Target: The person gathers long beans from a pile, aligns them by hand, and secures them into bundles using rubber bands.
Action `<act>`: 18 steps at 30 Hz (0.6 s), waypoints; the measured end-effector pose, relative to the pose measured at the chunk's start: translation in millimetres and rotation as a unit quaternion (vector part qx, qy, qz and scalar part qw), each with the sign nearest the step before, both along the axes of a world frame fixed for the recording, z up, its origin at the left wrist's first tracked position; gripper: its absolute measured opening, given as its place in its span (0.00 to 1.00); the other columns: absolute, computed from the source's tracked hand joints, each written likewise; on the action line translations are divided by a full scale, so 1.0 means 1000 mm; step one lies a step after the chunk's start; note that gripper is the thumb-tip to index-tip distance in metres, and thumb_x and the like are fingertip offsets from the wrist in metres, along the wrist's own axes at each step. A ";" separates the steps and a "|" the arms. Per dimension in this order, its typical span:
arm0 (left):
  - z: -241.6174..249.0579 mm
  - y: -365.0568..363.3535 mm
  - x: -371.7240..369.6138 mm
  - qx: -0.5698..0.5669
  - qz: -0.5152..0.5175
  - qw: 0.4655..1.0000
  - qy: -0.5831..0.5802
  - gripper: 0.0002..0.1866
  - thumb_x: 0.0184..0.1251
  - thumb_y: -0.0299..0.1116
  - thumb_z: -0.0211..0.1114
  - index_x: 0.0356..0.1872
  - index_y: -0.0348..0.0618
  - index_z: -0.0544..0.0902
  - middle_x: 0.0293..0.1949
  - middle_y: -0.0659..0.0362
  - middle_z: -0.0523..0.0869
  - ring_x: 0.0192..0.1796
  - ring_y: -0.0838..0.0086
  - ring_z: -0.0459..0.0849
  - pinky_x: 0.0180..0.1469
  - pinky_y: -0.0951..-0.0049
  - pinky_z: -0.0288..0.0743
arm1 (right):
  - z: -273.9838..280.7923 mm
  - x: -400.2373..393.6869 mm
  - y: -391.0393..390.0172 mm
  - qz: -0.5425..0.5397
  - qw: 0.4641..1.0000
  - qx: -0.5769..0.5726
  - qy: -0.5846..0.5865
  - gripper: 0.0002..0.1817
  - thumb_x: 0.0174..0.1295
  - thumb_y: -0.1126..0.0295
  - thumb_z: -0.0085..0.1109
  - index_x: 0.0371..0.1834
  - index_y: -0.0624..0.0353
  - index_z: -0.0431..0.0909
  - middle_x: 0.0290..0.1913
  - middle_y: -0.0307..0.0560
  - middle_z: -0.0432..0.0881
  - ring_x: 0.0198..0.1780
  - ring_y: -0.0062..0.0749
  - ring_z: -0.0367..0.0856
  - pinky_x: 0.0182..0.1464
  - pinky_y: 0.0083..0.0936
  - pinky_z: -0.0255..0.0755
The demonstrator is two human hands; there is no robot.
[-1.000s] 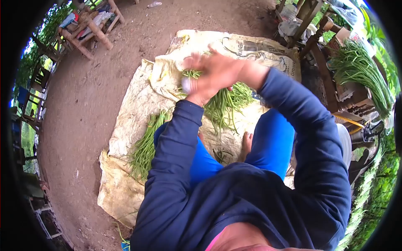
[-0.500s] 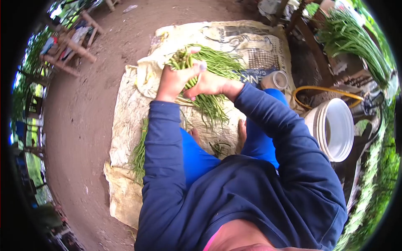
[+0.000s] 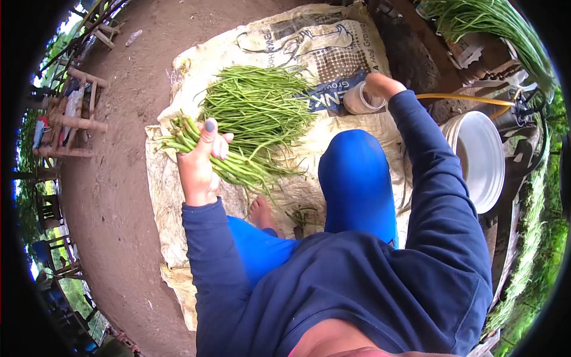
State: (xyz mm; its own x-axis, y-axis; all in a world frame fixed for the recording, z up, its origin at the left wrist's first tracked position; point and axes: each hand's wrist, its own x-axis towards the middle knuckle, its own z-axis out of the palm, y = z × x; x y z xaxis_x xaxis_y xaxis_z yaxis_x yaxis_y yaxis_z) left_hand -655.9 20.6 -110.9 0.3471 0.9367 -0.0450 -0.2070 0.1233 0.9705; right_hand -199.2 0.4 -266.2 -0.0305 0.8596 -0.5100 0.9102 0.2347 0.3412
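My left hand [image 3: 200, 166] is wrapped round a bundle of green long beans [image 3: 238, 169], held over the left part of the sacking. Their ends stick out past my thumb on the left, and the rest trails to the right. Beyond the bundle lies a large heap of long beans [image 3: 256, 98]. My right hand [image 3: 383, 87] reaches into the mouth of a small clear plastic tub [image 3: 355, 101]. Its fingers are hidden inside, so what they touch does not show.
Printed sacks [image 3: 262, 44] cover the dirt ground. A white bucket [image 3: 479, 160] stands at the right, near a yellow hose [image 3: 458, 97]. More long beans [image 3: 496, 24] lie on a wooden stand at the upper right. Bean scraps [image 3: 301, 214] sit by my foot [image 3: 262, 213].
My right hand has let go of the bundle and moved right to the tub. My left hand has moved left and towards me, still holding the beans.
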 end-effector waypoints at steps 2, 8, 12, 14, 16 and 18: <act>-0.005 0.001 0.014 -0.001 0.002 0.999 0.033 0.14 0.67 0.39 0.66 0.25 0.47 0.73 0.17 0.68 0.68 0.20 0.80 0.70 0.44 0.67 0.75 | -0.061 0.020 0.004 0.024 0.999 -0.031 0.026 0.13 0.64 0.67 0.49 0.42 0.57 0.83 0.48 0.43 0.83 0.47 0.32 0.82 0.50 0.26 0.73; -0.017 0.014 0.030 -0.056 0.038 0.994 0.086 0.12 0.65 0.33 0.68 0.26 0.46 0.73 0.17 0.67 0.70 0.20 0.79 0.71 0.37 0.72 0.74 | -0.090 -0.007 0.019 0.095 0.992 -0.039 0.071 0.09 0.59 0.70 0.56 0.33 0.57 0.86 0.39 0.49 0.87 0.42 0.42 0.86 0.42 0.32 0.79; -0.023 0.021 0.033 -0.082 0.051 0.993 0.067 0.12 0.65 0.31 0.68 0.25 0.45 0.73 0.18 0.65 0.72 0.21 0.79 0.71 0.36 0.74 0.73 | -0.108 0.003 0.023 0.008 0.994 -0.018 0.109 0.11 0.59 0.71 0.54 0.37 0.59 0.86 0.39 0.50 0.86 0.43 0.45 0.85 0.44 0.35 0.79; -0.025 0.024 0.034 -0.072 0.046 0.994 0.074 0.12 0.65 0.31 0.68 0.25 0.45 0.73 0.18 0.65 0.72 0.21 0.79 0.71 0.36 0.74 0.73 | -0.108 0.005 0.024 0.098 0.987 -0.085 0.099 0.10 0.57 0.72 0.55 0.34 0.58 0.87 0.37 0.50 0.86 0.41 0.45 0.86 0.41 0.36 0.78; -0.028 0.026 0.036 -0.054 0.031 0.996 0.062 0.12 0.64 0.30 0.69 0.26 0.44 0.74 0.20 0.65 0.73 0.21 0.79 0.71 0.36 0.74 0.73 | -0.108 0.005 0.024 0.104 0.984 -0.071 0.125 0.09 0.56 0.72 0.56 0.33 0.58 0.87 0.36 0.50 0.87 0.39 0.45 0.86 0.40 0.35 0.78; -0.021 0.021 0.038 -0.077 0.048 0.994 0.063 0.11 0.63 0.29 0.69 0.26 0.44 0.74 0.20 0.65 0.74 0.21 0.79 0.71 0.36 0.74 0.74 | -0.099 0.007 0.005 0.151 0.980 0.050 0.119 0.08 0.53 0.70 0.57 0.28 0.55 0.87 0.34 0.48 0.86 0.35 0.45 0.85 0.36 0.34 0.77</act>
